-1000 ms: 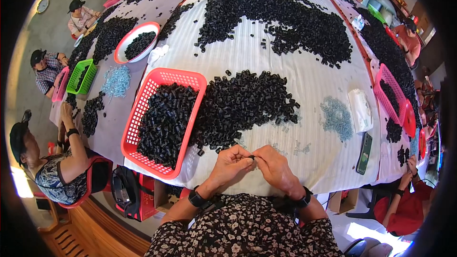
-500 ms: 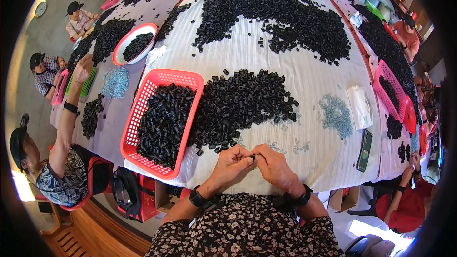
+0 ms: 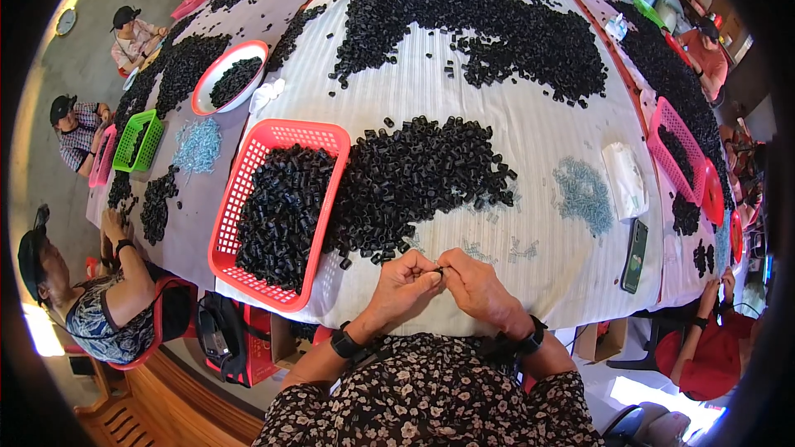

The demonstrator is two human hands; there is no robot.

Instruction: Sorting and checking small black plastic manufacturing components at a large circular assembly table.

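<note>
My left hand (image 3: 404,285) and my right hand (image 3: 476,283) meet over the near edge of the white-covered table. Both pinch one small black plastic piece (image 3: 440,271) between their fingertips, so most of it is hidden. Just beyond lies a heap of small black tube-like pieces (image 3: 422,178). Left of that heap, a red plastic basket (image 3: 317,261) holds many of the same pieces. Tiny clear bluish parts (image 3: 582,199) form a pile to the right, and a few more (image 3: 522,250) are scattered close to my right hand.
A dark phone (image 3: 635,255) and a white tissue pack (image 3: 625,182) lie at the right. Larger black heaps (image 3: 489,33) cover the far table. A white bowl with red rim (image 3: 255,81) and a green basket (image 3: 149,149) stand left. Several people sit around the tables.
My hands stay nearly in place, still pinching the black piece. At the left, a neighbour's raised arm has come down to the table edge, uncovering the green basket.
</note>
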